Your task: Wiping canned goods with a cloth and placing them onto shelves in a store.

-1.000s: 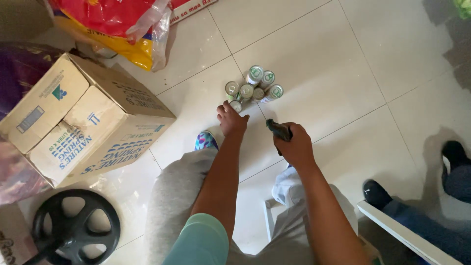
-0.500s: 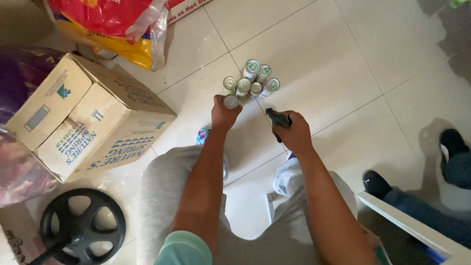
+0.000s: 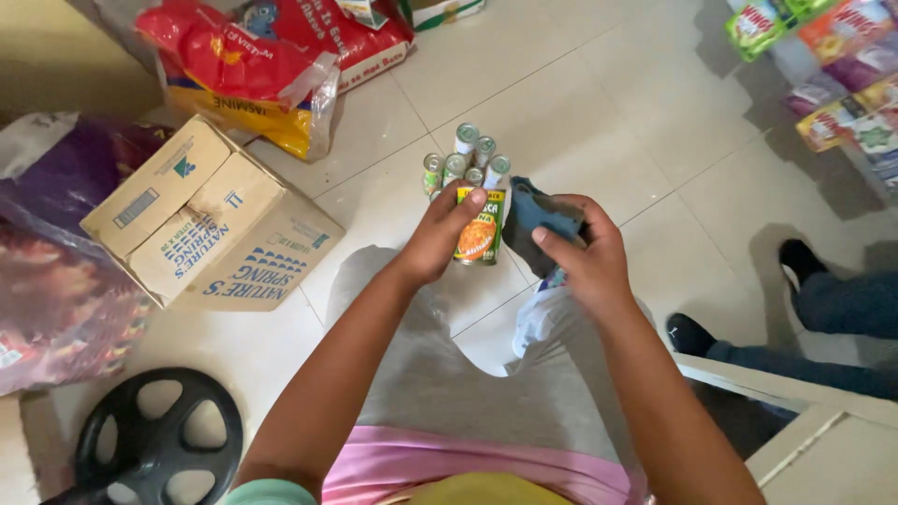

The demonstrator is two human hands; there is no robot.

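Observation:
My left hand (image 3: 440,236) grips a small tin can (image 3: 480,226) with a green and orange label, held up off the floor. My right hand (image 3: 585,252) holds a dark blue cloth (image 3: 535,213) pressed against the can's right side. Just beyond the can, several more small cans (image 3: 465,159) with silver tops stand clustered on the white tiled floor (image 3: 580,103).
A cardboard box (image 3: 208,224) lies left of my arm, with red and yellow sacks (image 3: 243,65) behind it and purple bags (image 3: 47,281) at far left. A black wheel (image 3: 154,440) lies bottom left. Another person's feet in dark shoes (image 3: 692,332) are at right, near hanging packets (image 3: 823,56).
My left hand has picked a can from the cluster and lifted it toward me. My right hand has brought the dark cloth up against it.

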